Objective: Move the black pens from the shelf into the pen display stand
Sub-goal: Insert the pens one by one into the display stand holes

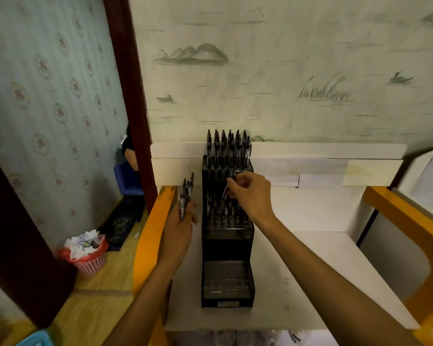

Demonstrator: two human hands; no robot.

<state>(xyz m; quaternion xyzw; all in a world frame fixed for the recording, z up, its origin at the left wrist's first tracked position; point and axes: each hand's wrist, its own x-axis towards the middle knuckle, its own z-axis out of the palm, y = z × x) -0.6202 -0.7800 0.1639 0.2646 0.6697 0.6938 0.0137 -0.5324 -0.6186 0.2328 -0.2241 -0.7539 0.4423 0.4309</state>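
Lowering one black pen (226, 190) toward the pen stand (227, 236), the right hand (252, 193) pinches it between thumb and fingertips, so that grip is narrow and closed around the barrel near its upper end. The pen hangs tilted, tip pointing down and to the left of the grip, over the middle tier of holes; whether the tip has entered a hole cannot be told. Just beyond the grip, the back tier already carries a full row of pens (227, 146) standing upright, and more stand directly below it in the middle tier. The lowest tier, on the near side of the grip, looks empty.

The left hand (183, 221) grips a small bundle of pens (187, 196) upright, just beside the stand's left wall, above the white tabletop (310, 265).

Judging from the tilt, the likeliest slip is the tip catching a hole's rim or a neighbouring pen rather than dropping cleanly in; pushing then would lever the neighbours sideways or make the pen skid out of a light pinch. The right wrist sits close to the back row, so a careless withdrawal could knock those caps. The bundle is held low on its barrels, so any loosening could let pens fan out and fall off the tabletop's left edge, toward the floor.
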